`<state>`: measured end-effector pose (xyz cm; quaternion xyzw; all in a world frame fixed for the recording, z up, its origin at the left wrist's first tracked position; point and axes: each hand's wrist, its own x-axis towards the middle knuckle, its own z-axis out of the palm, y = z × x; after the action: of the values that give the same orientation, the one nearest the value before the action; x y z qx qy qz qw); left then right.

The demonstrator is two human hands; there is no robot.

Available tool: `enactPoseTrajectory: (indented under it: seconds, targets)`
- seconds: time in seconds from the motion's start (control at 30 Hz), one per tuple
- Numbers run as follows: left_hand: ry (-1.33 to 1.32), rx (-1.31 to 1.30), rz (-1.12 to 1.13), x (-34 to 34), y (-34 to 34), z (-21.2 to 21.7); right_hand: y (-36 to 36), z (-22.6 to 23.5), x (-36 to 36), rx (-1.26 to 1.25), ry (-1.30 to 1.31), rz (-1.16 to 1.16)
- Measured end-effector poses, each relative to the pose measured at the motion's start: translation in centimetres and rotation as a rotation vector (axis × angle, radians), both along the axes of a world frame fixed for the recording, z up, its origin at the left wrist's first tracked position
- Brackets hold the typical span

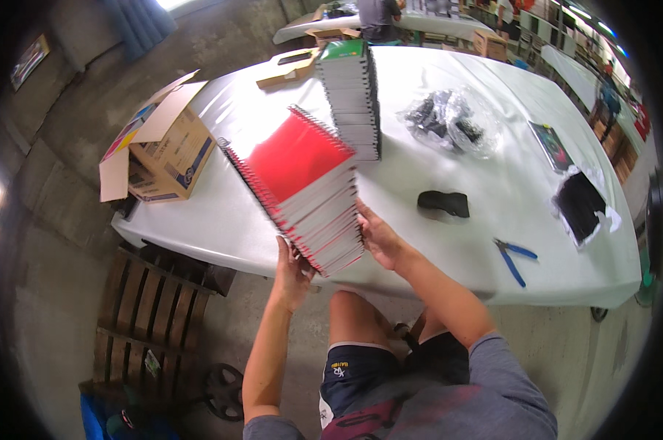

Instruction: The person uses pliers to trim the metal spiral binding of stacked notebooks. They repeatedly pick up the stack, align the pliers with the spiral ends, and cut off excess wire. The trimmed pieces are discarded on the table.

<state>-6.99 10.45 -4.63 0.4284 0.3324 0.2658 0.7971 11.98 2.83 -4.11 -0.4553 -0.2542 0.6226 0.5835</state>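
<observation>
I am clamping the tilted red notebook stack (302, 191) at the table's (448, 242) near edge, left hand (293, 268) gripping its 6 o'clock corner, right hand (375, 236) flat against its 3 o'clock side, and, leaning like this, its top notebooks could be sliding off toward 9 o'clock.

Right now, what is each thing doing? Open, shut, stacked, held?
Red notebooks: stacked, tilted, held on both sides.
Left hand: gripping the stack's near end.
Right hand: pressed on the stack's side.
Green-topped pile: upright on the table.
Cardboard box: flaps open.
Blue pliers: lying flat.
Plastic bag: lying crumpled.
</observation>
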Motion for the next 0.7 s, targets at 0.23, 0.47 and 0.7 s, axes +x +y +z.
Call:
enactPoseTrajectory:
  seconds: [0.23, 0.47, 0.7]
  targets:
    - [-0.031, 0.010, 0.078, 1.9, -1.8, -0.3, 0.7, 0.3, 2.1, 0.155, -0.094, 0.047]
    - [0.094, 0.215, 0.044, -2.7, 2.4, -1.8, -0.3, -4.0, 4.0, 0.043, 0.049, -0.091]
    - [0.227, 0.910, -0.330, -2.1, 13.7, -2.8, -5.1, -3.7, -5.5, -0.023, -1.151, -0.284]
